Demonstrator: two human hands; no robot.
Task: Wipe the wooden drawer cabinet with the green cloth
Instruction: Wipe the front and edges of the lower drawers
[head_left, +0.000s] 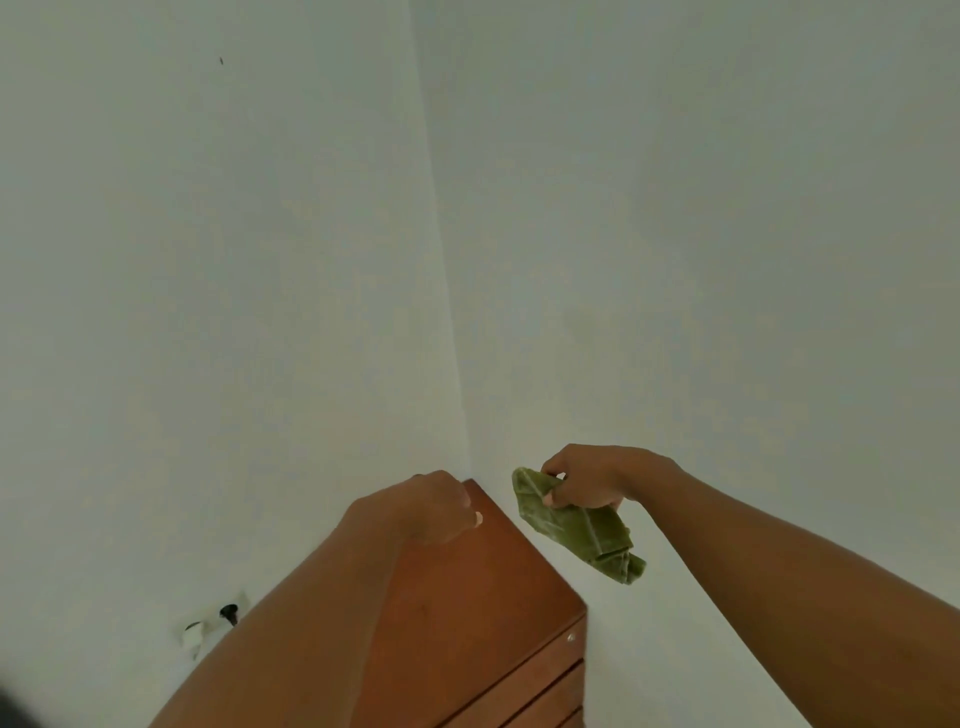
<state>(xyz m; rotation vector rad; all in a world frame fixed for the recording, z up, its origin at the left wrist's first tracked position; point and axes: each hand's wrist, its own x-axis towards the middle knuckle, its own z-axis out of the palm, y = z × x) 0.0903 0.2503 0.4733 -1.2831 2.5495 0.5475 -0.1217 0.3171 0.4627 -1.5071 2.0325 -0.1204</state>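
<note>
The wooden drawer cabinet stands in a corner between two white walls; its reddish-brown top and the upper drawer fronts show at the bottom centre. My right hand holds the folded green cloth in the air, to the right of the cabinet's top and apart from it; the cloth hangs down and to the right from my fingers. My left hand hovers over the far left corner of the cabinet top with its fingers curled and nothing in it. My left forearm hides the cabinet's left side.
White walls meet in a corner just behind the cabinet. A white wall socket with a dark plug sits low on the left wall, beside my left forearm.
</note>
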